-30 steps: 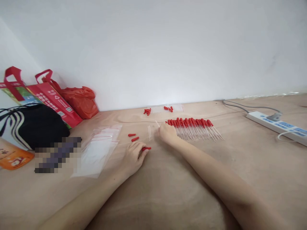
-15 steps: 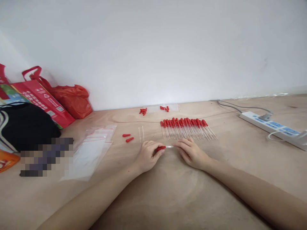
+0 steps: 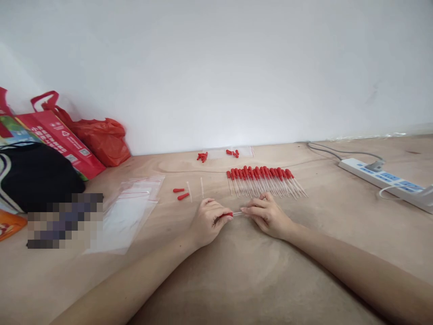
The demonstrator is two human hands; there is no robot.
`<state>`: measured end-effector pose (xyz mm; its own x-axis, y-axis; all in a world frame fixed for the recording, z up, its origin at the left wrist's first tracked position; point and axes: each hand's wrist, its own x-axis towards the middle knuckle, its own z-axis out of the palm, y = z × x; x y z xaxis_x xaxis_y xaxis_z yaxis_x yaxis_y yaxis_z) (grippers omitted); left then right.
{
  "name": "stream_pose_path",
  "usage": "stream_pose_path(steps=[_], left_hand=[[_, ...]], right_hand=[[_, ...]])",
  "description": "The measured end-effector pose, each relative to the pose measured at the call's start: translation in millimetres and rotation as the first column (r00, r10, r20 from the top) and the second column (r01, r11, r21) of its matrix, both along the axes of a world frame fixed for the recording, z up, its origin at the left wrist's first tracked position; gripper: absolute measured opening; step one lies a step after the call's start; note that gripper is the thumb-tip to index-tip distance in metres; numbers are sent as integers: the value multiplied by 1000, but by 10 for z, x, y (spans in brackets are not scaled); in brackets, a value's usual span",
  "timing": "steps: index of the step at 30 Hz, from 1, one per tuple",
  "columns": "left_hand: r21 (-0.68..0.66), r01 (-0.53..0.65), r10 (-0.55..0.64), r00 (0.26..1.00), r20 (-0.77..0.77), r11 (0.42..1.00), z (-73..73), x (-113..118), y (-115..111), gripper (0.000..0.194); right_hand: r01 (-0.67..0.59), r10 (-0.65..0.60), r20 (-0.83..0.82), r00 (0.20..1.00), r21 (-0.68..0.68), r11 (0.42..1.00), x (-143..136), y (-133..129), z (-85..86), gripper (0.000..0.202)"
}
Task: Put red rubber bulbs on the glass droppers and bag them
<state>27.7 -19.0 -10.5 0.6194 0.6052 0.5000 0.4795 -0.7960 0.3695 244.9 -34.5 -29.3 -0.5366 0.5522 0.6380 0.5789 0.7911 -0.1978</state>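
My left hand (image 3: 210,221) is closed around a red rubber dropper bulb (image 3: 228,215), most of which its fingers hide. From the bulb a clear dropper tube (image 3: 238,213) runs across to my right hand (image 3: 267,215), which pinches its other end. Beyond my right hand lies a row of droppers (image 3: 259,178), red bulbs at the far end and clear tips toward me. Left of the row are two loose tubes, one of them a clear tube (image 3: 202,187) standing out beside the other. Two loose red bulbs (image 3: 183,197) lie farther left.
Clear zip bags (image 3: 126,221) lie flat on the wooden table at left. Another bag (image 3: 216,154) with small red bulbs (image 3: 202,156) nearby sits by the wall. A power strip (image 3: 385,180) with cables is at right; red bags (image 3: 101,140) and a black bag (image 3: 37,180) stand at left.
The bulb and tube between my hands have dipped slightly toward me. One loose tube has shifted left, toward the two loose bulbs.
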Motion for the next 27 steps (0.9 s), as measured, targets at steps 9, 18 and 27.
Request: stream_pose_path(steps=[9,18,27], left_hand=[[7,48,-48,998,-49,999,11,-9,-16,11],[81,47,-42,997,-66,996,-1,-4,-40,16],[86,48,-40,995,-87,995,-2,6,-50,16]], right_hand=[[1,-10,80,997,111,994,-40,19,75,26],[46,-66,135,989,151,987,-131,-63,64,20],[105,-105,142,984,3,994,-259,-136,76,23]])
